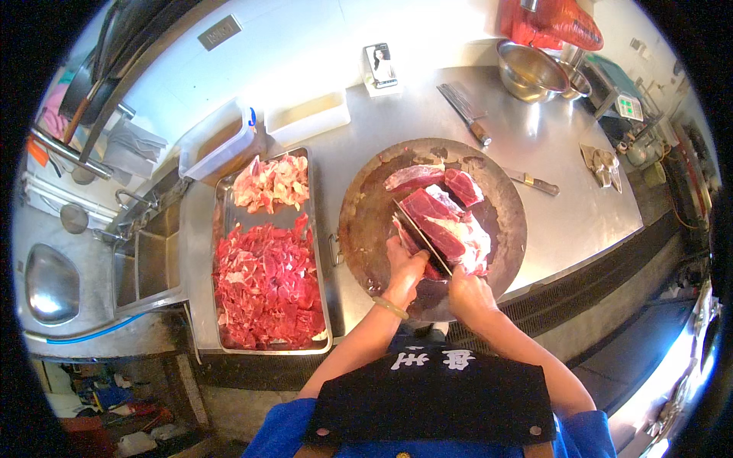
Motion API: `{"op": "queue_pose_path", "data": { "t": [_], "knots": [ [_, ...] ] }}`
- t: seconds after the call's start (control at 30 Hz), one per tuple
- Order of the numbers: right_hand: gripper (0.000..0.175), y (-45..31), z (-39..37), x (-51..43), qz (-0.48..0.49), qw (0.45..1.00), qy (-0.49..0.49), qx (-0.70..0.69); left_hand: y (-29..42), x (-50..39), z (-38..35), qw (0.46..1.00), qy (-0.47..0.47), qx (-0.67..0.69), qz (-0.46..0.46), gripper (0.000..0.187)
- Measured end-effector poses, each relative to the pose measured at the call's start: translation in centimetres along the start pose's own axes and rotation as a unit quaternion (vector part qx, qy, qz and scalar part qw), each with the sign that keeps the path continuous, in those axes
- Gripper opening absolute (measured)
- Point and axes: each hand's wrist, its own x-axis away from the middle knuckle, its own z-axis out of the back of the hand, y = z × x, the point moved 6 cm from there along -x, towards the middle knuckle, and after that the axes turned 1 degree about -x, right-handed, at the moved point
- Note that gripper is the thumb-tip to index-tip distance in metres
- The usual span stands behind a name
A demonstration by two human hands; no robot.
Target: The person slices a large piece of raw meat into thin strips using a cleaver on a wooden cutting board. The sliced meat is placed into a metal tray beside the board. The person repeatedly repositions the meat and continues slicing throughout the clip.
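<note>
A large piece of raw red meat point(444, 223) with white fat lies on a round chopping board point(366, 229). My right hand point(471, 293) is closed round the handle of a knife, whose wide blade point(422, 233) stands on edge at the meat's left side. Against the blade's left side, my left hand point(405, 268) holds a cut portion of the meat; its fingers are partly hidden. Two smaller meat pieces, a long one point(414, 177) and a short one point(464, 186), lie behind the large one. Left of the board, a steel tray point(325, 297) holds sliced red meat point(269, 286) and pale, fatty pieces point(272, 182).
A cleaver point(467, 111) lies behind the board, and a smaller knife point(538, 183) to its right. Steel bowls point(531, 71), a scale point(629, 107) and a cloth point(601, 165) are at the right. Plastic tubs point(220, 143) and a propped phone point(381, 66) stand along the wall; a sink point(152, 257) is left.
</note>
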Motion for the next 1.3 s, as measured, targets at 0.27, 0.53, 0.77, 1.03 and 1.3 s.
{"op": "queue_pose_path", "data": {
  "t": [0.27,0.53,0.77,1.03,1.3],
  "knots": [
    [0.016,1.8,0.5,3.4,-0.01,1.0,-0.013,-0.012,1.1,0.5,0.0,0.992,-0.055,0.117,0.003,0.046],
    [0.028,0.4,0.2,1.7,-0.009,1.0,-0.006,0.022,0.3,0.3,1.7,0.991,-0.08,0.093,0.047,0.041],
    [0.022,3.1,1.1,7.2,-0.035,0.997,-0.055,0.031,-0.1,0.2,4.1,0.991,-0.059,0.113,0.043,0.035],
    [0.021,1.9,4.2,9.0,-0.024,0.998,-0.046,0.031,-1.3,-0.3,4.6,0.993,0.002,0.105,0.054,0.04],
    [0.021,-2.4,2.3,1.9,0.029,0.994,-0.008,0.108,-1.1,-0.1,4.2,0.989,-0.042,0.127,0.057,0.041]
  ]
}}
